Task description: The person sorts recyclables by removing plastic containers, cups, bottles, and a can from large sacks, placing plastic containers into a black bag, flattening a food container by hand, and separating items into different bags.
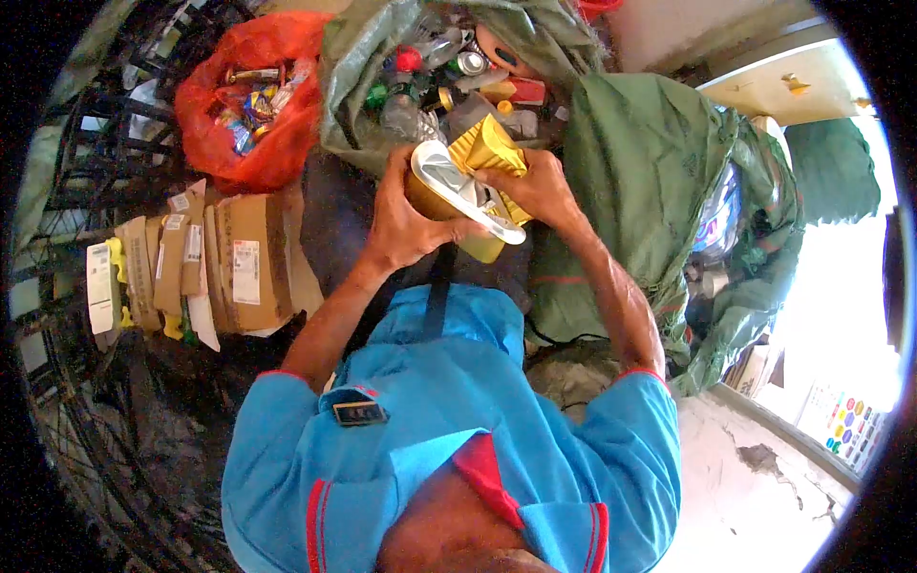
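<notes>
A gold-yellow container with a white rounded rim point(444, 172) is held in front of my lap, tilted, with silvery material showing inside the rim. My left hand point(406, 215) is closed around its left side, with the thumb pressed along the lower rim. At its right, my right hand point(540, 191) grips a creased, ribbed yellow piece point(487, 148) that sticks up from the container. Whether that piece is part of the container or separate, I cannot tell. Just beyond both hands a green woven sack point(353, 72) gapes, filled with plastic bottles point(401, 115), cans point(470, 63) and other scrap.
A red plastic bag point(205, 105) with shiny wrappers stands at the left. Below it, flattened cardboard boxes point(256, 258) lean together beside a black crate-like lattice point(81, 181). On the right are a large green sack point(626, 172) and a pale wall point(755, 468).
</notes>
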Demonstrator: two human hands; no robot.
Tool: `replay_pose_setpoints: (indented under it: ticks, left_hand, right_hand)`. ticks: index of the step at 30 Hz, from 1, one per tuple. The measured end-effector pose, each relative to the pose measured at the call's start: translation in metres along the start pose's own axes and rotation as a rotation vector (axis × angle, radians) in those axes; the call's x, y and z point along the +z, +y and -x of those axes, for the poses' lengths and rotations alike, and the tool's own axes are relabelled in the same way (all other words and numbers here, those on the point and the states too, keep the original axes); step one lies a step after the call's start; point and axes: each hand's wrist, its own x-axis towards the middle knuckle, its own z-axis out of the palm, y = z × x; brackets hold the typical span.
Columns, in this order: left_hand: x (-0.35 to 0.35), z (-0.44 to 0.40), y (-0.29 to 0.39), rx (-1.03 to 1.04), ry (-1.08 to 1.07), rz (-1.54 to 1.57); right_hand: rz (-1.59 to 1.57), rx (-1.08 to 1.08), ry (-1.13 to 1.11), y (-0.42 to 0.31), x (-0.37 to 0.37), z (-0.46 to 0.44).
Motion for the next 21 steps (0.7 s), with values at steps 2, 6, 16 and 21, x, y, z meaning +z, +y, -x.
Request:
replay_pose_setpoints:
  ticks: [2, 6, 16, 21]
  left_hand:
    - [-0.002, -0.004, 0.003, -0.07, 0.076, -0.115]
    - [-0.01, -0.01, 0.002, -0.222, -0.015, -0.039]
    - [-0.007, -0.019, 0.01, -0.314, -0.03, -0.075]
    - [-0.007, -0.01, -0.021, -0.261, -0.107, -0.019]
  right_hand:
    - [0.067, 0.014, -0.046, -0.009, -0.002, 0.004]
    - [-0.034, -0.138, 0.0, -0.014, 0.001, 0.004]
    - [-0.313, 0.089, -0.463, -0.046, -0.022, 0.012]
    - [-0.11, 0.027, -0.625, -0.062, -0.031, 0.013]
